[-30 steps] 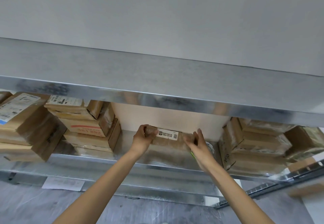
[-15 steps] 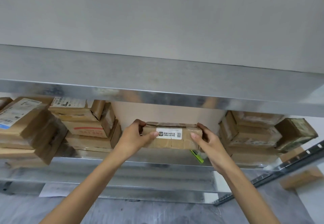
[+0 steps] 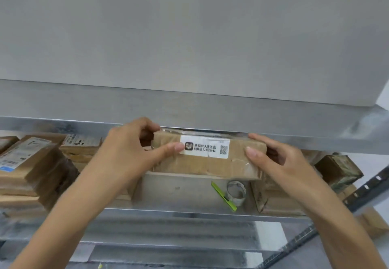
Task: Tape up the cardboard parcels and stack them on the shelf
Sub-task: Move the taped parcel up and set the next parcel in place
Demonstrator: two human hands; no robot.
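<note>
A flat cardboard parcel point(image 3: 208, 163) with a white printed label hangs in the air in front of the metal shelf point(image 3: 189, 212), its top level with the upper shelf's front lip. My left hand point(image 3: 130, 151) grips its left end, thumb on the front face. At the right end, my right hand point(image 3: 275, 161) holds it the same way. On the shelf below lie a roll of clear tape point(image 3: 236, 191) and a green cutter point(image 3: 224, 196).
Stacks of taped parcels fill the shelf at the left point(image 3: 31, 172) and right point(image 3: 280, 201), with a gap between them. A small dark box point(image 3: 337, 168) sits tilted at the far right. The upper shelf point(image 3: 210, 111) overhangs the gap.
Both hands have lifted the parcel off the shelf floor and drawn it up and toward me. The tape roll and cutter behind it have come into sight.
</note>
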